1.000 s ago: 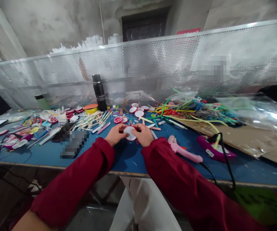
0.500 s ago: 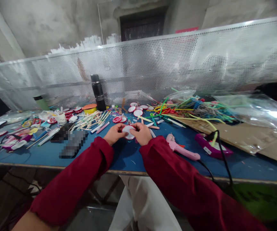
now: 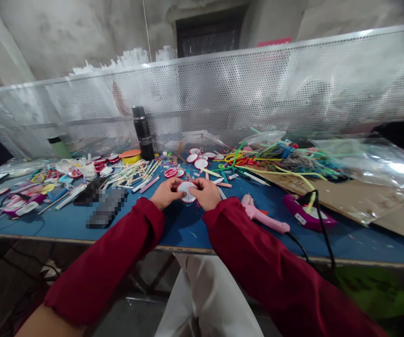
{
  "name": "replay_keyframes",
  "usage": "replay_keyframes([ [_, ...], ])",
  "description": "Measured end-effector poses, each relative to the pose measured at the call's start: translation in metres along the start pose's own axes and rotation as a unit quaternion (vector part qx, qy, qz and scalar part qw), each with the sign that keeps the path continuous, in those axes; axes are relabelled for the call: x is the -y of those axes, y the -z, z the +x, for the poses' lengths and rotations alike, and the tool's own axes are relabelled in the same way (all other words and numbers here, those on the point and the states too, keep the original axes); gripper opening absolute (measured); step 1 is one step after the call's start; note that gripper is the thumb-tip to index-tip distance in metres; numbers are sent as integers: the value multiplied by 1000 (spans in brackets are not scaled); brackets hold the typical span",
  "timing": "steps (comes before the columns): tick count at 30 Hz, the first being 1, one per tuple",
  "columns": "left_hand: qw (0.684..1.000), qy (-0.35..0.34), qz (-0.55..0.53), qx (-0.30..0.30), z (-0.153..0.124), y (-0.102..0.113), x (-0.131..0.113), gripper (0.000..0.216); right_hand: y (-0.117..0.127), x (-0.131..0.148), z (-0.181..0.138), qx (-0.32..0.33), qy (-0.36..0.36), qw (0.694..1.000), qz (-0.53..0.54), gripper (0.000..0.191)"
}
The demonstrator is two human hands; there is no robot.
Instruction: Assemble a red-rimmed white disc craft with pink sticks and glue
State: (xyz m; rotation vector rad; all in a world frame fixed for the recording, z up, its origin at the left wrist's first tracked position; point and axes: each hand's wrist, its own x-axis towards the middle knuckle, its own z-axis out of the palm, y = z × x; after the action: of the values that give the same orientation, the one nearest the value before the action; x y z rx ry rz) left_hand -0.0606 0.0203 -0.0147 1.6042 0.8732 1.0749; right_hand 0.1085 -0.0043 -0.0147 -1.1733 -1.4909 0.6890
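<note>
Between my two hands is a round white disc with a red rim (image 3: 187,191), held just above the blue tabletop. My left hand (image 3: 166,193) is closed on its left edge, thumb on the white face. On the opposite edge, my right hand (image 3: 207,192) pinches it the same way. Just beyond lie a red disc with white markings (image 3: 170,173) and several white-faced discs (image 3: 201,164). To the right of my right hand rests a pink glue gun (image 3: 263,216) with a black cord.
A black bottle (image 3: 143,133) stands by the perforated metal screen (image 3: 216,103). Thin sticks (image 3: 142,174) and a dark phone-like slab (image 3: 106,209) lie left. Coloured pipe cleaners (image 3: 293,159), cardboard (image 3: 359,196) and a purple box (image 3: 309,213) are right. The table's front edge (image 3: 188,250) is close to me.
The view has shifted very slightly. Both hands keep their hold on the disc, with hardly any visible movement.
</note>
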Motion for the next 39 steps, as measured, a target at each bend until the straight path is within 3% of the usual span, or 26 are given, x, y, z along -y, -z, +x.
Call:
replay_keyframes([
  [21, 999, 13, -33, 6, 2, -2, 1, 40, 2, 6, -1, 7, -26, 999, -18, 20],
  [39, 999, 14, -47, -5, 3, 0, 2, 36, 0, 1, 2, 28, -16, 999, 41, 21],
])
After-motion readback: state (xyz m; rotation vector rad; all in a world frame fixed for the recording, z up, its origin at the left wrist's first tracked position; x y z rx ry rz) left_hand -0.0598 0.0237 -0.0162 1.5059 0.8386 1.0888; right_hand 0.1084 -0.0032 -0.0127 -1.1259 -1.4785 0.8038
